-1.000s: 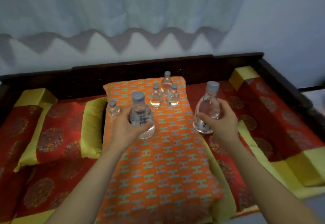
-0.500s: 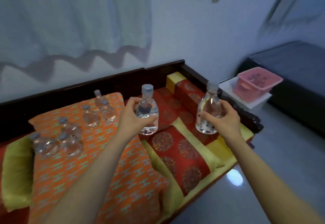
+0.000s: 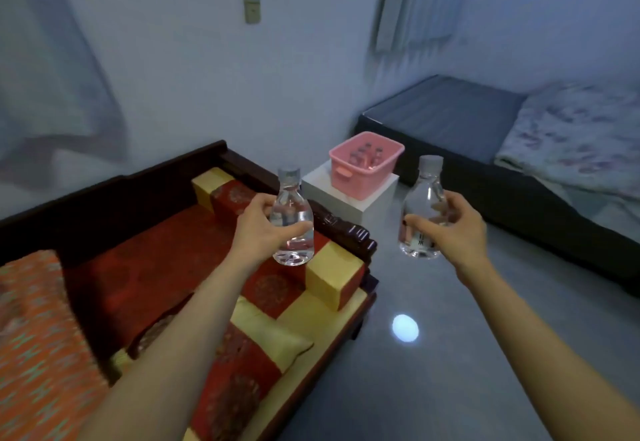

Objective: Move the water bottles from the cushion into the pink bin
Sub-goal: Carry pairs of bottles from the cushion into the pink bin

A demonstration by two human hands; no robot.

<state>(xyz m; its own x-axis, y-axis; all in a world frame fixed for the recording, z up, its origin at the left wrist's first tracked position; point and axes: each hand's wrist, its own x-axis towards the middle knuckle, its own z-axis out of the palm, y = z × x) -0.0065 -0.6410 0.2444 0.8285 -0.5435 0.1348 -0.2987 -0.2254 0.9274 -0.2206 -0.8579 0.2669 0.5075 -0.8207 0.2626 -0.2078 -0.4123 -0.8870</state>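
Note:
My left hand [image 3: 258, 229] grips a clear water bottle [image 3: 292, 222] upright, held in the air over the right end of the wooden couch. Over the grey floor, my right hand [image 3: 453, 229] holds a second clear water bottle [image 3: 420, 212], also upright. The pink bin [image 3: 363, 177] stands ahead between the two bottles, on a white block [image 3: 363, 208], with a few bottles inside it. The orange patterned cushion [image 3: 38, 343] shows only at the far left edge; no bottles on it are in view.
A dark wooden couch [image 3: 349, 233] with red and yellow cushions lies below my left arm. A low bed with a dark mattress [image 3: 446, 111] and a flowered blanket [image 3: 581, 129] runs along the right. Grey floor [image 3: 450, 371] spreads between couch and bed.
The view has swung right, away from the orange cushion and its bottles, bringing the pink bin closer and toward the centre. Both hands still hold their bottles and have travelled with the turn.

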